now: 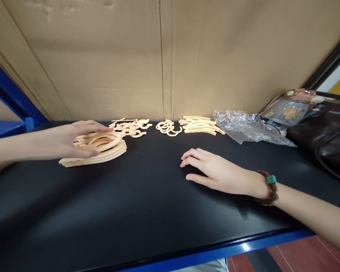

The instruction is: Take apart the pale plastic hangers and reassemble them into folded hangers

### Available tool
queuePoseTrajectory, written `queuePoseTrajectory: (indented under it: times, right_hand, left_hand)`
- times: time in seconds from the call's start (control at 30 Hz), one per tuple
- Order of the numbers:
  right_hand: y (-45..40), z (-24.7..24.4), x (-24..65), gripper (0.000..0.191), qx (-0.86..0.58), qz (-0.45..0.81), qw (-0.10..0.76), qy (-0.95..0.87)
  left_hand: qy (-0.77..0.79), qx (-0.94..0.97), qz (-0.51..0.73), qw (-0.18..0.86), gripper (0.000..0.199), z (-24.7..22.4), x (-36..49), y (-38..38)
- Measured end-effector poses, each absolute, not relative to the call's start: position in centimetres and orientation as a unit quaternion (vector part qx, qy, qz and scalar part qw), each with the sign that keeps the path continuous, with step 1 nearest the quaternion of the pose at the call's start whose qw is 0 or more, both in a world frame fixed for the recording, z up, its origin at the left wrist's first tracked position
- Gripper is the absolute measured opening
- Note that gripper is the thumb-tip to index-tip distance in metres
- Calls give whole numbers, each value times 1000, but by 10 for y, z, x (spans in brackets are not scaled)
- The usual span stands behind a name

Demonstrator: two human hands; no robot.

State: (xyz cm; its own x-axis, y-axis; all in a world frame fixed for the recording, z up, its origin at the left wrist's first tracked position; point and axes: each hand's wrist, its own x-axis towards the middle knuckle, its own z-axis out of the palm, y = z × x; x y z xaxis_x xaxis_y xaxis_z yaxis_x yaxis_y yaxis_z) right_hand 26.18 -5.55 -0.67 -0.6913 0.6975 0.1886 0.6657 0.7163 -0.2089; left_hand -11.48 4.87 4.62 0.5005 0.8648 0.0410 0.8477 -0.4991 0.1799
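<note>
My left hand (pixel 73 139) is over a stack of cream, curved flat pieces (pixel 113 151) at the left, its fingers and thumb spread apart across the top. Whether it touches the stack is hard to tell. My right hand (pixel 212 170) is low over the black tabletop at the centre right, fingers slightly bent and apart, holding nothing. Behind the stack lies a loose pile of small hooked cream pieces (pixel 134 128). A smaller group of curved hooks (pixel 168 127) is right of it, and a pile of long cream strips (pixel 200 125) lies farther right.
Crumpled clear plastic bags (pixel 249 126) lie at the back right, beside a printed clear pouch (pixel 290 111) and a dark brown leather bag (pixel 325 132). A cardboard wall (pixel 107 60) closes the back. The black table (pixel 147 211) has a blue front edge.
</note>
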Motion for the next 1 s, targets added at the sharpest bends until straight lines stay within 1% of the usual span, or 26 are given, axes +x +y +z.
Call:
queuePoseTrajectory:
  times: [0.17, 0.33, 0.7, 0.83, 1.0]
  right_hand:
    - [-56, -7, 261, 25, -360, 40, 131, -923]
    - [-56, -7, 262, 26, -356, 33, 126, -926]
    - [-56, -7, 261, 27, -360, 32, 111, -926]
    - [-57, -6, 261, 26, -361, 31, 109, -925]
    - [-57, -6, 262, 28, -362, 32, 103, -926]
  left_hand:
    - [492, 865, 91, 35, 67, 43, -112, 43]
    - [489, 865, 107, 33, 67, 40, -105, 38]
    - [494, 863, 95, 41, 61, 36, -113, 45]
    - [501, 859, 96, 33, 64, 35, -114, 44]
    - [504, 861, 48, 46, 62, 40, -115, 49]
